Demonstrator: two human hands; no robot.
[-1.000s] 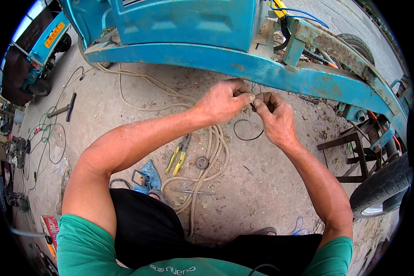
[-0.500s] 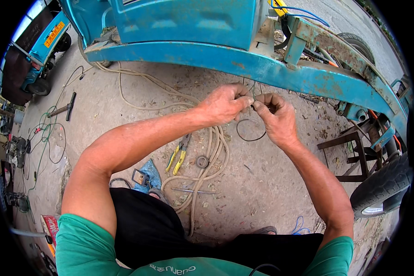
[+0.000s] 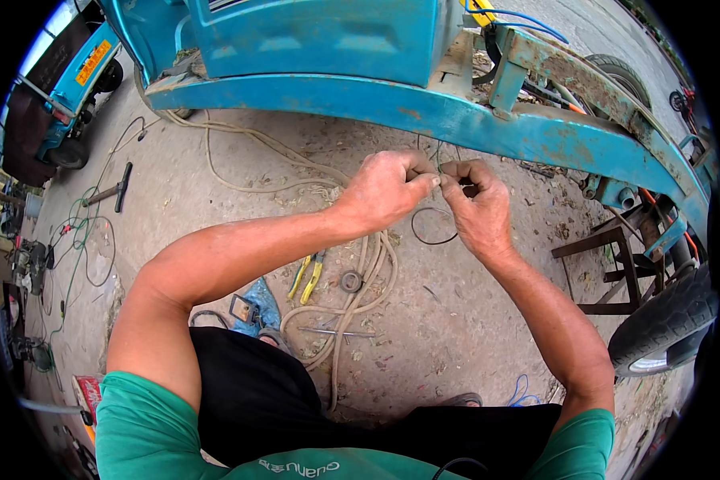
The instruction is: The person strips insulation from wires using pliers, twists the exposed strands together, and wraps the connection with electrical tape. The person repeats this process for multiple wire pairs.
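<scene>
Just below the blue vehicle frame rail (image 3: 360,98), my two hands meet with their fingertips almost touching. Thin wires (image 3: 438,150) hang down from under the rail to my fingers. My left hand (image 3: 382,192) pinches at the wire end between thumb and forefinger. My right hand (image 3: 485,210) is closed in a similar pinch, thumb against the bent forefinger. The exact bit between the fingertips is too small to see clearly. A thin black wire loop (image 3: 435,244) hangs or lies between and below my hands.
On the ground are yellow-handled pliers (image 3: 312,278), a tape roll (image 3: 350,281), a coiled tan hose (image 3: 340,340), a hammer (image 3: 122,188) and a blue bag (image 3: 262,300). A metal stand (image 3: 608,240) and a tyre (image 3: 666,326) are at right. Green wires (image 3: 80,232) lie left.
My hands stay together at the wires. My left hand has turned slightly and dropped a little, and the fingertips sit closer together. The view has shifted slightly.
</scene>
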